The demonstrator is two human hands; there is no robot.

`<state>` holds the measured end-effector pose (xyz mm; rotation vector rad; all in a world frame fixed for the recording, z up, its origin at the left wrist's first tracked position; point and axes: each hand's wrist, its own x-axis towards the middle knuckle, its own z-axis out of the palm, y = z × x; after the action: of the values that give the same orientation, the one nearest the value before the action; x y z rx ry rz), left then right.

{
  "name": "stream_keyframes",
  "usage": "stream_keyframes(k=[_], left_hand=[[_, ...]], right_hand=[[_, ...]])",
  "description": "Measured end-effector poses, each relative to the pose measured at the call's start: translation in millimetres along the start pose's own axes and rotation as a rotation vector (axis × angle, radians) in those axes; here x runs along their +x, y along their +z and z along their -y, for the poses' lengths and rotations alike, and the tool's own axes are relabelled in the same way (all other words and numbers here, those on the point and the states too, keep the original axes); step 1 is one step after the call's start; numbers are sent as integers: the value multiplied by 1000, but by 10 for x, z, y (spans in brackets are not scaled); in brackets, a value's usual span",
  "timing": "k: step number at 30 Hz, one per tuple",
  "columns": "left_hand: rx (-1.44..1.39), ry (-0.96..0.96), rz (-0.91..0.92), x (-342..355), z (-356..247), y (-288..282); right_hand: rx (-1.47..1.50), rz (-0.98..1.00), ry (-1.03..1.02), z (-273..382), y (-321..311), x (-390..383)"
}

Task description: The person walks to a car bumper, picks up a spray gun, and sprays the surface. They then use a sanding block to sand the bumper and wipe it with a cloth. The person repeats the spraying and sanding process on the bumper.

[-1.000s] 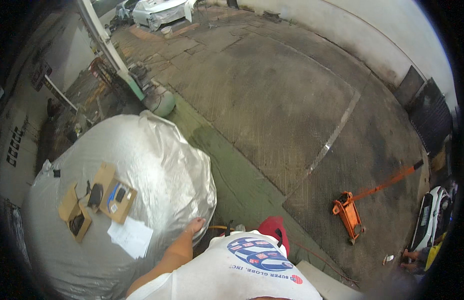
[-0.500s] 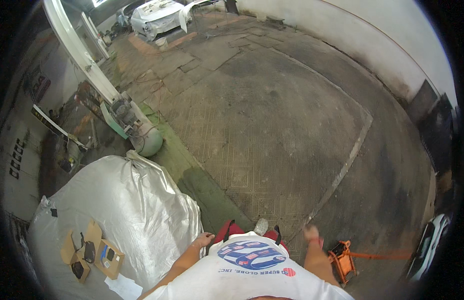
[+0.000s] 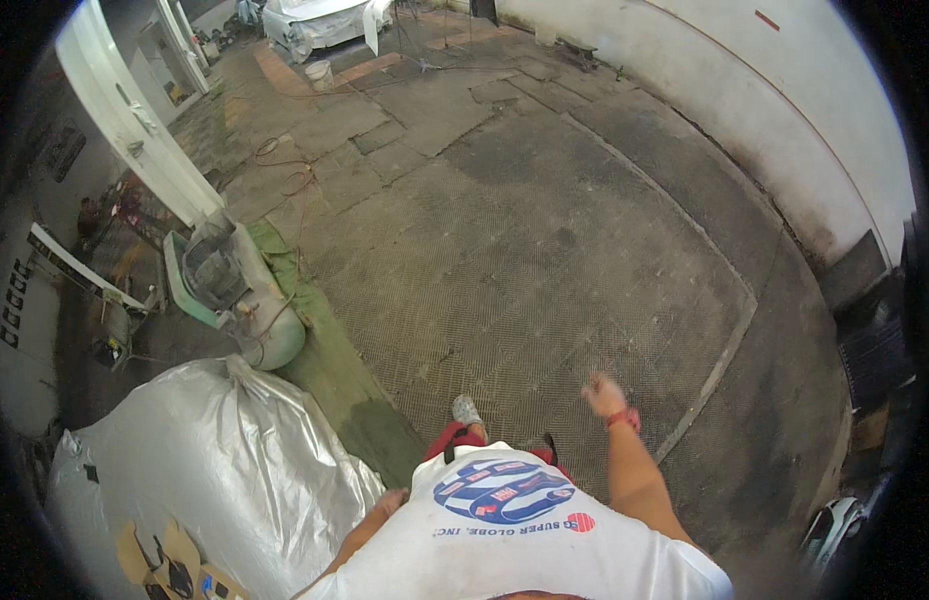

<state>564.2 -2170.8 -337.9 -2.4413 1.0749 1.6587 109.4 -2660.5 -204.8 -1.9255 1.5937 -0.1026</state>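
The dark, ridged floor [image 3: 504,290] is bounded on the right by a pale wall [image 3: 774,110]. A pale car [image 3: 319,28] is seen at the far end, cut off by the top edge. At lower left, a bulky shape is draped in a silver cover [image 3: 199,450], beside which a green strip [image 3: 329,350] is laid. A compressor [image 3: 277,340] is placed just beyond the cover. Opened boxes [image 3: 184,535] are set on the cover, and dark parts are held in them; their near side is cut off by the lower edge. The left hand [image 3: 392,499] is held low by the cover's right edge; its fingers are partly hidden by the shirt [image 3: 424,560], so how far they are open, or whether anything is gripped, cannot be told. The right hand [image 3: 604,393], blurred, is swung out over the floor, its fingers loosely open and no object seen in them. Since half a second ago, the boxes have been shifted lower in view and a shoe [image 3: 465,409] has been brought forward; the boxes are, it is judged, being walked away from.
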Motion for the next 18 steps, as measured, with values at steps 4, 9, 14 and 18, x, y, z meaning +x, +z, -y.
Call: stream_keyframes(k=[4,9,14,18], left_hand=[[-379,-104,-217,914,-1013,-1604],[-368,-34,-458,1908,-2259,-3705],[-371,-124,-481,2768,-3069,-4935],[-244,-301,-309,3208,-3671,-5221]], right_hand=[[-69,247,257,-392,730,-150],[-34,655,677,-811,1172,-70],[-76,677,567,-288,902,1526],[-444,662,-38,-129,472,3851]])
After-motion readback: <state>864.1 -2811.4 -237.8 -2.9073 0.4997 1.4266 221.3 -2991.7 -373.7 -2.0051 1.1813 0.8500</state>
